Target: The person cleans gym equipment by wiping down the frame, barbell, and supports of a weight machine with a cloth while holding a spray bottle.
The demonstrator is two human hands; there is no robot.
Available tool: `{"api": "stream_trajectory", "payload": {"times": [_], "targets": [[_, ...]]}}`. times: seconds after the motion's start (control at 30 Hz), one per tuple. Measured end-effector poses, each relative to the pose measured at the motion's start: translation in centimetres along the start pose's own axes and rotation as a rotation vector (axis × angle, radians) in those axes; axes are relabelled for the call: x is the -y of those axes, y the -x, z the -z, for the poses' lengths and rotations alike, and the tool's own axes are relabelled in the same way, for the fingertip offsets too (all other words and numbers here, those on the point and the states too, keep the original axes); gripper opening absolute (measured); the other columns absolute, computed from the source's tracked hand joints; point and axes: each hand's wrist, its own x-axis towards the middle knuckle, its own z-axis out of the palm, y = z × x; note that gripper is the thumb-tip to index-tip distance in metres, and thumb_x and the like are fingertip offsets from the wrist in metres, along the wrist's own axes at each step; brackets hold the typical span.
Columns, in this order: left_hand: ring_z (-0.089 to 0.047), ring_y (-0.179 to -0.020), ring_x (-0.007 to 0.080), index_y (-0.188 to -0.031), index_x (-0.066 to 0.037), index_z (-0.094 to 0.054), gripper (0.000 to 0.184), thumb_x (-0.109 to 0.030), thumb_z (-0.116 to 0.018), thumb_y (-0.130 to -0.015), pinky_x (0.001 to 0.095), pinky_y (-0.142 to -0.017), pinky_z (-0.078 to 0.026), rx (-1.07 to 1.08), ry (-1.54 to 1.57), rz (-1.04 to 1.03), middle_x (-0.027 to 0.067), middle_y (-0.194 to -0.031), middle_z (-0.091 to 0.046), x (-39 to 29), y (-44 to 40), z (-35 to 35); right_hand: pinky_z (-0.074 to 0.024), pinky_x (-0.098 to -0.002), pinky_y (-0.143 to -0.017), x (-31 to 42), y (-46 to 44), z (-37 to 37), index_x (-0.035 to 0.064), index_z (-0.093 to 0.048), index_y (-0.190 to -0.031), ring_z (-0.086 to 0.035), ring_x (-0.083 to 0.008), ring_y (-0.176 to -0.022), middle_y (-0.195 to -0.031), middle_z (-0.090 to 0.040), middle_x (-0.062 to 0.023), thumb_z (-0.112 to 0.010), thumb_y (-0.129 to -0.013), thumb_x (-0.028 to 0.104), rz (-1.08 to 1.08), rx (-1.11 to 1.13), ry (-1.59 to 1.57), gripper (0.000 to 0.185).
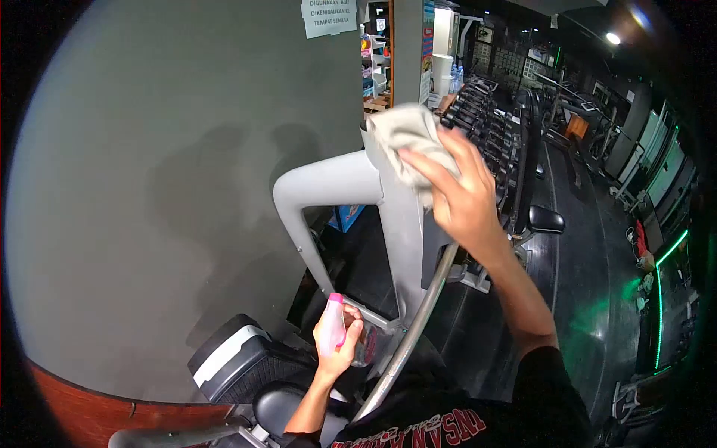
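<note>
My right hand (467, 190) presses a pale cloth (403, 127) against the top of a grey machine frame (399, 231), fingers bent over the fabric. The cloth covers the upper end of the upright, so that part is hidden. Lower down, my left hand (336, 355) is wrapped around a spray bottle (334, 321) with a pink and whitish head. Its clear lower part is partly hidden behind my fingers. A bare metal bar (418, 328) slants between my two arms, close to the bottle.
A grey wall (149, 187) with a paper sign (329, 16) stands on the left. A black and white machine part (239, 355) and a dark seat (287, 411) lie low by my left arm. Dumbbell racks (478, 119) and a bench (545, 219) line the right side.
</note>
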Motion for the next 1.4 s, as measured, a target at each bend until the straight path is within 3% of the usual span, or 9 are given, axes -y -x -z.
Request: {"api": "stream_trajectory", "payload": {"times": [0.17, 0.33, 0.53, 0.8, 0.87, 0.97, 1.07, 1.23, 1.4], "targets": [[-0.055, -0.061, 0.0098, -0.099, 0.003, -0.052, 0.015, -0.004, -0.059, -0.087, 0.0246, -0.051, -0.049, -0.058, 0.203, 0.005, 0.0055, -0.078, -0.055, 0.0, -0.3, -0.9, -0.0321, -0.0438, -0.106, -0.2, -1.4, -0.5, 0.0197, -0.051, -0.128, -0.037, -0.0298, -0.129, -0.132, -0.045, -0.0144, -0.073, -0.068, 0.025, -0.039, 0.281, 0.142, 0.064], [-0.055, -0.060, 0.0101, -0.100, 0.003, -0.051, 0.018, -0.005, -0.060, -0.087, 0.0246, -0.051, -0.049, -0.069, 0.184, 0.021, 0.0060, -0.079, -0.055, 0.7, -0.1, -0.5, -0.0362, -0.0430, -0.104, -2.1, -0.7, -0.1, 0.0207, -0.054, -0.126, -0.042, -0.0306, -0.126, -0.131, -0.048, -0.0149, -0.064, -0.073, 0.018, 0.167, 0.303, 0.311, 0.054], [-0.056, -0.061, 0.0102, -0.100, 0.003, -0.051, 0.018, -0.005, -0.060, -0.087, 0.0247, -0.051, -0.049, -0.081, 0.207, 0.027, 0.0058, -0.080, -0.055, 0.5, -0.1, -0.3, -0.0362, -0.0399, -0.105, -0.1, 3.4, -1.0, 0.0016, -0.058, -0.116, -0.049, -0.0287, -0.121, -0.125, -0.053, -0.0184, -0.054, -0.074, 0.012, 0.256, 0.376, 0.253, 0.043], [-0.055, -0.061, 0.0103, -0.098, 0.003, -0.050, 0.012, -0.002, -0.056, -0.088, 0.0246, -0.052, -0.049, -0.102, 0.206, 0.018, 0.0066, -0.083, -0.055, -0.1, 0.1, 0.5, -0.0363, -0.0384, -0.105, 2.4, 14.5, -2.0, 0.0094, -0.057, -0.121, -0.046, -0.0293, -0.123, -0.127, -0.052, -0.0166, -0.056, -0.075, 0.014, 0.232, 0.765, 0.075, 0.046], [-0.056, -0.061, 0.0108, -0.098, 0.003, -0.050, 0.012, -0.001, -0.055, -0.088, 0.0247, -0.053, -0.049, -0.083, 0.203, 0.004, 0.0070, -0.084, -0.054, 0.0, 0.0, 0.5, -0.0362, -0.0389, -0.104, 3.4, 11.8, -0.3, 0.0174, -0.056, -0.124, -0.049, -0.0294, -0.119, -0.121, -0.054, -0.0143, -0.057, -0.077, 0.013, 0.035, 0.846, -0.206, 0.047], [-0.056, -0.061, 0.0114, -0.098, 0.003, -0.049, 0.012, 0.000, -0.054, -0.088, 0.0248, -0.054, -0.049, -0.072, 0.214, 0.003, 0.0074, -0.083, -0.054, 0.1, -0.1, 0.4, -0.0443, -0.0381, -0.092, 3.0, 5.1, 1.6, 0.0220, -0.058, -0.124, -0.052, -0.0267, -0.108, -0.119, -0.054, -0.0085, -0.057, -0.077, 0.015, 0.122, 0.458, 0.009, 0.048], [-0.056, -0.060, 0.0118, -0.098, 0.003, -0.049, 0.012, 0.000, -0.054, -0.088, 0.0250, -0.054, -0.048, -0.040, 0.240, 0.021, 0.0078, -0.083, -0.054, 0.1, -0.1, 0.4, -0.0427, -0.0363, -0.085, 1.2, 0.0, 2.6, 0.0183, -0.058, -0.122, -0.051, -0.0241, -0.104, -0.118, -0.055, -0.0068, -0.055, -0.077, 0.017, 0.123, 0.211, 0.367, 0.045], [-0.056, -0.059, 0.0121, -0.098, 0.003, -0.049, 0.012, 0.000, -0.054, -0.088, 0.0252, -0.054, -0.048, -0.059, 0.238, 0.016, 0.0079, -0.082, -0.054, 0.0, 0.1, 0.0, -0.0418, -0.0336, -0.079, 0.8, 3.1, -0.2, 0.0109, -0.057, -0.122, -0.052, -0.0222, -0.095, -0.111, -0.056, -0.0071, -0.054, -0.076, 0.016, 0.116, 0.248, 0.568, 0.046], [-0.056, -0.059, 0.0121, -0.098, 0.003, -0.049, 0.012, 0.000, -0.055, -0.088, 0.0253, -0.053, -0.048, -0.065, 0.256, -0.009, 0.0081, -0.082, -0.054, 0.4, -0.1, -0.2, -0.0419, -0.0335, -0.080, 3.5, 11.8, -0.7, 0.0066, -0.057, -0.122, -0.049, -0.0203, -0.092, -0.100, -0.054, -0.0049, -0.059, -0.074, 0.017, 0.112, 0.601, 0.404, 0.049]]}}
